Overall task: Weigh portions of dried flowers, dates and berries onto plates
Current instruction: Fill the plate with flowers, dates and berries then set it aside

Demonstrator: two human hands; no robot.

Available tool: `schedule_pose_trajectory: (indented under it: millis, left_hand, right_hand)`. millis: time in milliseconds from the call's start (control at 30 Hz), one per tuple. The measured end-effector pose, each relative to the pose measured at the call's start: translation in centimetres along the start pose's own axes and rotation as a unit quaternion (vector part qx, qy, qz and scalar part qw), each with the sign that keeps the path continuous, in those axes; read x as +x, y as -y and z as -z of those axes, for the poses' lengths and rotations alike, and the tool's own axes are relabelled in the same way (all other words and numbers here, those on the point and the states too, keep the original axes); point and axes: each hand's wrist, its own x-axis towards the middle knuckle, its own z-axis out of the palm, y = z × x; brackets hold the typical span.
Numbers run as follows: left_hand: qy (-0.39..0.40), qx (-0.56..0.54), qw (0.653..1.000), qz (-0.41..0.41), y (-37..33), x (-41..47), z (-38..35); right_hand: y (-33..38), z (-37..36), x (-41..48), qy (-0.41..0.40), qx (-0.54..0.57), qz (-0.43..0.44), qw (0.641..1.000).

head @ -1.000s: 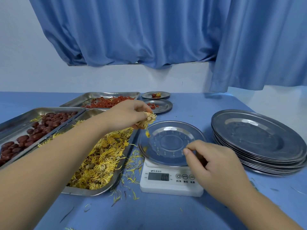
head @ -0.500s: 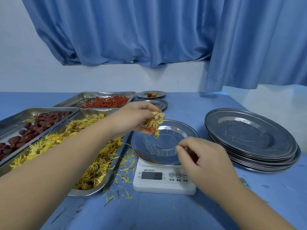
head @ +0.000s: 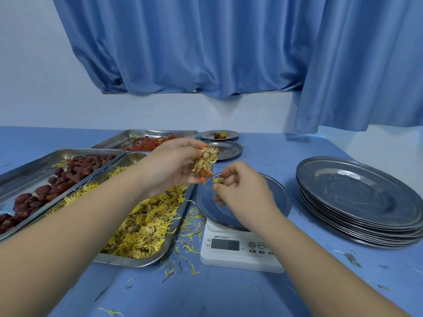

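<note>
Since half a second ago, the right hand (head: 242, 193) is lifting off the rim of the plate (head: 280, 197) and closing in on the left hand (head: 171, 167). The left fingers (head: 194, 179) are curling round a clump of dried flowers (head: 204, 161), which is sticking out beyond the fingertips, above the plate's far-left edge. The right fingers (head: 226, 172) are pinching a small tuft (head: 218, 180) just below and beside that clump; whether the two are touching cannot be told. The plate is sitting on the scale (head: 240, 248) on the desk (head: 229, 294). The flower tray (head: 142, 225) is lying just left of the scale, with the date tray (head: 45, 186) beyond it.
</note>
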Motion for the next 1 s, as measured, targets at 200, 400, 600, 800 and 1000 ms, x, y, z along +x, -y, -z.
schedule_pose_trajectory:
  millis: [200, 400, 600, 800, 1000]
  left_hand:
    - [-0.081, -0.006, 0.997, -0.001, -1.2, -1.0, 3.8]
    - [-0.148, 0.111, 0.983, -0.012, -1.9, -1.2, 6.3]
    - [-0.156, 0.222, 0.962, -0.005, -0.6, -1.4, 6.3]
    - [-0.089, 0.295, 0.951, -0.009, 0.7, -0.7, 3.5]
    - [0.019, 0.353, 0.935, -0.026, 2.3, 1.8, -2.7]
  right_hand:
    - [1.3, -2.6, 0.2, 0.022, -0.033, 0.065, 0.997]
    - [4.1, -5.4, -0.2, 0.135, -0.118, 0.116, 0.977]
    - [3.8, -3.5, -0.5, 0.163, -0.175, 0.117, 0.964]
    - [-0.2, 3.5, -1.4, -0.019, -0.203, 0.105, 0.973]
    - [-2.7, 6.7, -1.4, -0.131, -0.224, 0.113, 0.959]
